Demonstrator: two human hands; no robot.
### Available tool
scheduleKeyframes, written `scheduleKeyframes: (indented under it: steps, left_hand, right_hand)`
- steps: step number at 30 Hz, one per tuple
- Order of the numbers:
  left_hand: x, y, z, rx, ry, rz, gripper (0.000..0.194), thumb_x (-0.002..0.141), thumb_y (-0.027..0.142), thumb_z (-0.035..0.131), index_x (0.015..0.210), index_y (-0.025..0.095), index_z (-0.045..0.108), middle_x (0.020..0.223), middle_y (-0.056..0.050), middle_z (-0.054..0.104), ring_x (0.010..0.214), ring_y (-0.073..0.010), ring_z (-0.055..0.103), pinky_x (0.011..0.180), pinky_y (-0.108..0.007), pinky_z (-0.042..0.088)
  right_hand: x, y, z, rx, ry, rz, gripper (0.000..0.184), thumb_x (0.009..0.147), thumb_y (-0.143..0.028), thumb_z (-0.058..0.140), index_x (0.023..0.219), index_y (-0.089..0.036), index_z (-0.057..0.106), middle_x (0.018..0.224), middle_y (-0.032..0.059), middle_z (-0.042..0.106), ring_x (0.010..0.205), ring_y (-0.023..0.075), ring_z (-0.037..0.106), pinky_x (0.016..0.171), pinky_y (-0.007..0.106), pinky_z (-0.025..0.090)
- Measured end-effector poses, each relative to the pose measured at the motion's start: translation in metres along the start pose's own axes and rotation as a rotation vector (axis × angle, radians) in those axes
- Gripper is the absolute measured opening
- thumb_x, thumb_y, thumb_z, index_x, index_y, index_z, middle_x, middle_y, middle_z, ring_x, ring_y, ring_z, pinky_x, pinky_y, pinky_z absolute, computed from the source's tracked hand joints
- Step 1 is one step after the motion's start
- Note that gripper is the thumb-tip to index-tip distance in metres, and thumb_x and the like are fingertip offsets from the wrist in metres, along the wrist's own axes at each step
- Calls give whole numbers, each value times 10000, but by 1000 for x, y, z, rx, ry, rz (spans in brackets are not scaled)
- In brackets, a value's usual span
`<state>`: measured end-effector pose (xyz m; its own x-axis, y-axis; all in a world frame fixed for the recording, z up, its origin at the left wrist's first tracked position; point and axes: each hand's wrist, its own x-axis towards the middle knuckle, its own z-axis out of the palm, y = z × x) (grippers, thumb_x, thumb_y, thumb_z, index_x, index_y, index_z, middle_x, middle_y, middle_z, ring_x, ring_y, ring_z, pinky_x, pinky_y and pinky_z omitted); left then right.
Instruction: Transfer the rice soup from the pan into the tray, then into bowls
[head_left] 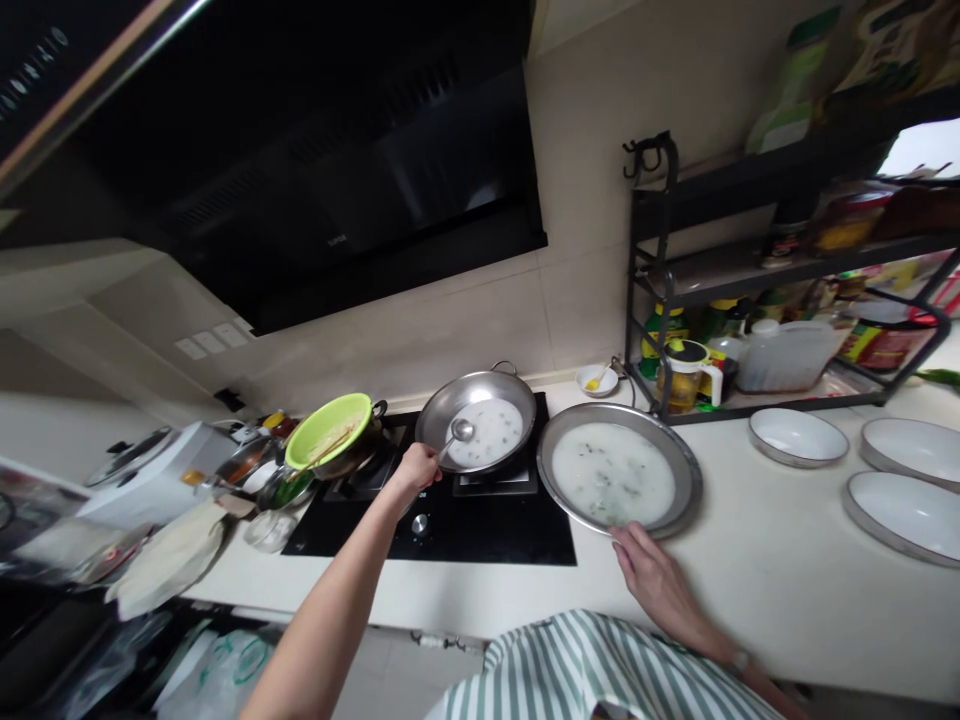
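My left hand (420, 468) is closed round the handle of a metal ladle (463, 430). The ladle's bowl is over the wok (433, 408), which stands on the stove and holds white, milky soup (487, 432) with small bits in it. My right hand (649, 570) grips the near rim of a wide metal basin (686, 465) on the counter, right of the stove. White soup with dark green flecks (607, 470) fills much of the basin. Part of the right hand's grip is hidden.
A green colander (300, 440) with chopsticks rests on a pot at the left burner. White bowls (799, 437) stand at the right. Behind the basin are a small dish (598, 380) and a black rack (667, 270) of bottles. A range hood (360, 180) hangs above.
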<state>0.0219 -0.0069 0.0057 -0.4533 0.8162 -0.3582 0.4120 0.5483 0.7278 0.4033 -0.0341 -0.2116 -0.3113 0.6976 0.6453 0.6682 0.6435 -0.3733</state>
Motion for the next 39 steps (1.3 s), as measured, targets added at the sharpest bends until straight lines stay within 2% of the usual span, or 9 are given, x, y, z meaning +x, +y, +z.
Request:
scheduleKeyframes:
  steps: [5, 11, 17, 23, 32, 35, 39]
  left_hand:
    - [16, 1, -4, -30, -53, -53, 359, 701, -78, 629, 461, 162, 511, 304, 61, 370, 288, -51, 308, 359, -204, 115]
    - [18, 3, 2, -238, -152, -119, 274, 766, 22, 676, 556, 133, 540, 423, 23, 493, 326, -23, 306, 338, -143, 147]
    - [8, 3, 0, -452, -245, -191, 124, 840, 69, 621, 721, 102, 610, 509, 48, 455, 342, 12, 249, 328, -94, 157]
    - [1, 0, -3, -549, -257, -230, 146, 864, 38, 560, 741, 84, 622, 512, 44, 452, 336, 13, 261, 316, -86, 141]
    - [-15, 3, -4, -582, -252, -177, 82, 833, 56, 630, 761, 62, 668, 494, 42, 468, 331, 8, 268, 316, -104, 132]
    - [-28, 10, -3, -591, -297, -110, 30, 808, 82, 670, 799, 61, 688, 494, 33, 494, 336, -3, 288, 322, -118, 124]
    - [-50, 26, 2, -590, -400, -46, 84, 789, 117, 685, 855, 66, 697, 501, 27, 524, 332, -7, 292, 336, -132, 126]
  right_hand:
    - [1, -2, -1, -14, 18, 1, 347, 1028, -230, 384, 1048, -195, 728, 920, 104, 725, 754, 195, 727, 659, 276, 596]
    - [-1, -2, 2, -4, 13, 34, 341, 1017, -234, 390, 1047, -205, 729, 915, 100, 720, 736, 192, 717, 643, 276, 592]
    - [-4, 2, 3, 0, -4, 23, 333, 1022, -240, 397, 1053, -206, 727, 925, 99, 717, 757, 193, 717, 671, 278, 585]
    - [2, -1, -3, -19, 1, -25, 333, 1038, -233, 383, 1045, -183, 712, 883, 92, 701, 702, 181, 704, 624, 263, 563]
    - [0, 1, 0, -12, -12, -2, 354, 1036, -243, 384, 1044, -191, 734, 905, 99, 717, 731, 187, 713, 643, 267, 571]
    - [-1, 0, 1, -9, -17, 22, 367, 1035, -256, 377, 1038, -185, 737, 907, 106, 719, 750, 198, 717, 658, 284, 577]
    - [1, -2, -1, 47, -25, 72, 373, 1037, -289, 375, 1025, -189, 734, 901, 108, 714, 748, 203, 715, 665, 296, 580]
